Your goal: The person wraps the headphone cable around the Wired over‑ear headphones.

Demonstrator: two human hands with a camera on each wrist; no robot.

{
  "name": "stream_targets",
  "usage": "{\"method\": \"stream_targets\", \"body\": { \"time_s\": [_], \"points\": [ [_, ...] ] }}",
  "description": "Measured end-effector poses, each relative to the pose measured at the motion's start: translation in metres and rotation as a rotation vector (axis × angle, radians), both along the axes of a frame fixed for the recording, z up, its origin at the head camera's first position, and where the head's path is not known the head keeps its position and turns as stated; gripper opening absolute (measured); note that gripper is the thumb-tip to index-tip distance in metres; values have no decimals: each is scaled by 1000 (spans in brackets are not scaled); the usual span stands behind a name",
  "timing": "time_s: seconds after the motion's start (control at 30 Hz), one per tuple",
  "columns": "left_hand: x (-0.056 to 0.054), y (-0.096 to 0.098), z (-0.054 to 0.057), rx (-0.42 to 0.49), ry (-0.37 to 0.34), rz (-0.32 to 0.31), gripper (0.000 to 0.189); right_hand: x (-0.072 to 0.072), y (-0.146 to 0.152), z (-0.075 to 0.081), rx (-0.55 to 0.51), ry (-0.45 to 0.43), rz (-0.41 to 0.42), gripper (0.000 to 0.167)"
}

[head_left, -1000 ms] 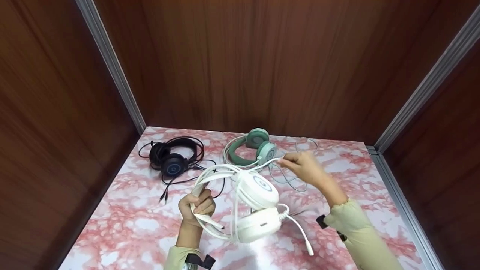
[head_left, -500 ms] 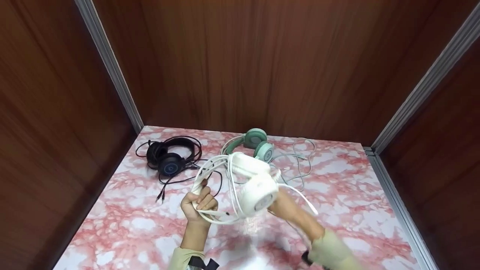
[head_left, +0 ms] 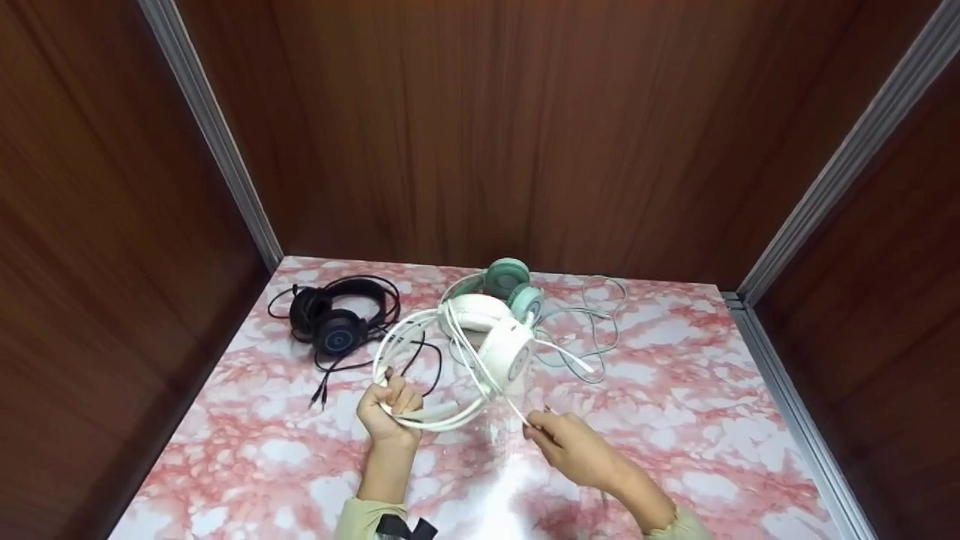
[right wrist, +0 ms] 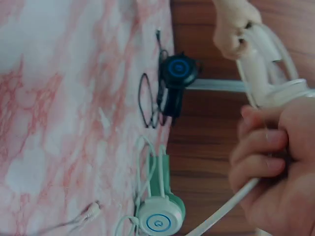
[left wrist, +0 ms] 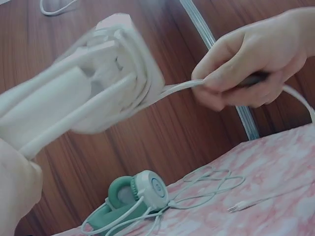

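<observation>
A white headset (head_left: 504, 352) hangs over the table, its headband gripped by my left hand (head_left: 390, 412). Its slim microphone boom (head_left: 566, 354) sticks out to the right. White cable runs in several strands across the ear cups and along the headband. Below the ear cups, my right hand (head_left: 581, 454) pinches the white cable (head_left: 516, 410), drawn out from the headset toward the lower right. In the left wrist view the cable (left wrist: 182, 87) enters between the right thumb and fingers and comes out behind them. The right wrist view shows the right fingers (right wrist: 261, 140) curled round it.
A black headset (head_left: 339, 334) with loose cable lies at the back left of the pink marbled table (head_left: 285, 450). Behind the white one lies a green headset (head_left: 527, 301), its pale cable (head_left: 616, 330) spread to the right. Brown wood panels (head_left: 495, 135) wall in the back and sides.
My right hand has brought the cable from the upper right, down behind the ear cups, to the lower right. The headset has turned and shifted up and left; my left hand keeps its grip.
</observation>
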State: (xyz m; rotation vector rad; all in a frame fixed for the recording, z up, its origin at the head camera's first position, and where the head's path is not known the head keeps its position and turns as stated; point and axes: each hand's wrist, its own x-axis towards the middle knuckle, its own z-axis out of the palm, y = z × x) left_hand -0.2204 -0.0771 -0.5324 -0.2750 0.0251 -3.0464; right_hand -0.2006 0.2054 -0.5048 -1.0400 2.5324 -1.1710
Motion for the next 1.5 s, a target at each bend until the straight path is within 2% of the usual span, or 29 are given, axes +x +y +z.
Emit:
{"method": "stream_targets", "body": {
  "time_s": [0.1,0.2,0.33,0.43,0.7,0.77,0.83,1.0,1.1,1.27,1.37,1.5],
  "points": [
    [-3,-5,4,-73,-161,134,14,7,11,6,-16,-144,34,24],
    [-4,-10,5,-132,-270,241,18,14,23,14,-13,-185,18,25],
    [-2,-13,3,-220,-304,327,22,21,36,24,23,-174,8,25],
    [-2,-16,4,-331,-333,466,25,26,43,32,44,-171,9,24],
    [-9,-31,12,-495,-404,762,21,40,66,58,88,-165,-8,27],
    [-9,-35,11,-555,-440,852,20,47,77,66,56,-130,14,26],
    [-7,-37,8,-593,-494,913,20,53,89,74,24,-68,26,23],
    [-1,-33,-2,-673,-557,921,17,61,106,98,22,76,-3,21],
    [0,-29,-4,-741,-534,916,16,63,110,113,-5,155,25,22],
    [-3,-29,-1,-844,-455,895,21,60,112,138,-108,358,103,31],
    [-1,-28,1,-899,-381,840,27,53,109,154,-158,474,125,34],
    [2,-27,7,-1028,-251,741,37,38,99,176,-217,683,117,11]
  ]
}}
